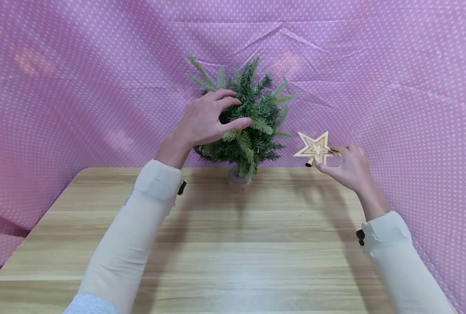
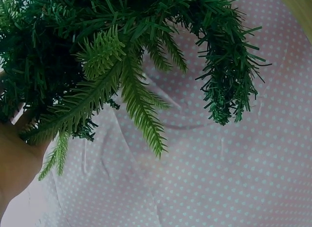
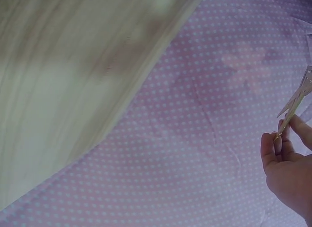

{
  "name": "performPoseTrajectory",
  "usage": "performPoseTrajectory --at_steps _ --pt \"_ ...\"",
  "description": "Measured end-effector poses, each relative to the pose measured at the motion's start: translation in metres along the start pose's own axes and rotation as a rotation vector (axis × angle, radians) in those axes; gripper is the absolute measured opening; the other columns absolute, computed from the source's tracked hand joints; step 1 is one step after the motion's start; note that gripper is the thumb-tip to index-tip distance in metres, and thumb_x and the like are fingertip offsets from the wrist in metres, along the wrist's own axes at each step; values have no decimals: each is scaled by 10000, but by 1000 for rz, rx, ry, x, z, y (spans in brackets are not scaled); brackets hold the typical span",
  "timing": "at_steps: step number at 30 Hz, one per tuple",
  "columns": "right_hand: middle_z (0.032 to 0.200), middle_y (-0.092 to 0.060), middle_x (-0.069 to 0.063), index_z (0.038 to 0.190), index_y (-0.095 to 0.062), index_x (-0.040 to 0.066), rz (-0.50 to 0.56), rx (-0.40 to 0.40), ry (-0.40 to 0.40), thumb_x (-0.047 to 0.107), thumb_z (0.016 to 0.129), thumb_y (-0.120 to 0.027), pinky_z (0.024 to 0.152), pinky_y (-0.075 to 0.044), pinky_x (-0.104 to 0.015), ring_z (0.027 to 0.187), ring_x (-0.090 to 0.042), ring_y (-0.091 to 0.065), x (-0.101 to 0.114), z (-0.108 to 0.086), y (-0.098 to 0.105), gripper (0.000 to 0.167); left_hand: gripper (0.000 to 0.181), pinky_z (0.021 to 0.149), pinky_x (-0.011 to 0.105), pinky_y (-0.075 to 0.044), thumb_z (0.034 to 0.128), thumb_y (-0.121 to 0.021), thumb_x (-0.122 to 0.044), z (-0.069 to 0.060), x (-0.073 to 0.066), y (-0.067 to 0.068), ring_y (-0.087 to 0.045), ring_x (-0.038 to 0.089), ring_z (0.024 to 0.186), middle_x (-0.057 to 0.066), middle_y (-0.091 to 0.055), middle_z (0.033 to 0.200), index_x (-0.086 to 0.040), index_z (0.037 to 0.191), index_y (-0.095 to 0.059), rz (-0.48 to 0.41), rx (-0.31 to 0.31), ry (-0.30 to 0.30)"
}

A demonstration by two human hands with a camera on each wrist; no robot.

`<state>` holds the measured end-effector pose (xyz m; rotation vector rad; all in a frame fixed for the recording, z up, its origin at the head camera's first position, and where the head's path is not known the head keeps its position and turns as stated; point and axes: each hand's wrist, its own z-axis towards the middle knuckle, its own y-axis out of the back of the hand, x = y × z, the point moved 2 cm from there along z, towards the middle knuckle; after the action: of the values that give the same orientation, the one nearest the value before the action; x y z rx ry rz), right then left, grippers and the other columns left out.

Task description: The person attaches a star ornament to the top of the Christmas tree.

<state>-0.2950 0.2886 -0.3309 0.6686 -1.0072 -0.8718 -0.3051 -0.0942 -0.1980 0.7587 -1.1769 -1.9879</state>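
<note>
A small artificial Christmas tree [image 1: 256, 109] with bushy green branches stands at the table's back edge on a pale round base [image 1: 238, 181]. My left hand [image 1: 207, 117] is at the tree's upper left, thumb and fingers spread apart before the branches. In the left wrist view, part of that hand [image 2: 19, 158] lies among the needles [image 2: 73, 110]; its fingertips are mostly hidden there. To the right of the tree, my right hand [image 1: 350, 168] pinches a gold star tree topper [image 1: 315, 146] by its edge. The right wrist view shows the star [image 3: 295, 102] nearly edge-on.
The wood-grain table [image 1: 233, 261] spreads out in front, its rounded back corner [image 1: 85, 172] at left. Pink polka-dot cloth [image 1: 425, 109] hangs behind and along both sides, close to the right forearm.
</note>
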Motion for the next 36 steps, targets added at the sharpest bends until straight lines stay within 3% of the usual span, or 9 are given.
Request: performPoseTrajectory --at_steps 15,27,36 --pt "1188 -555 -301 1270 -638 -56 -7 -62 32 470 814 -794 867 -376 -583 1091 -476 -455 20 5 3 714 781 1100 608 -350 914 -471 -761 2 1 -1 -394 249 1434 0 -432 1567 -202 1448 -578 -11 -3 -9" --pt "1227 -536 -276 1299 -627 -66 124 -169 -23 408 806 -818 893 -359 -540 1117 -443 -428 34 7 -3 711 775 1092 621 -349 915 -476 -757 0 5 -2 -406 263 1424 -5 -439 1562 -197 1440 -584 -24 -13 -6" --pt "1254 -521 -271 1317 -618 -60 151 -194 -28 429 806 -813 946 -378 -580 1186 -430 -434 45 7 -2 733 781 1099 602 -356 918 -476 -755 -2 1 -1 -413 277 1419 -4 -435 1564 -190 1447 -577 -31 -7 5"
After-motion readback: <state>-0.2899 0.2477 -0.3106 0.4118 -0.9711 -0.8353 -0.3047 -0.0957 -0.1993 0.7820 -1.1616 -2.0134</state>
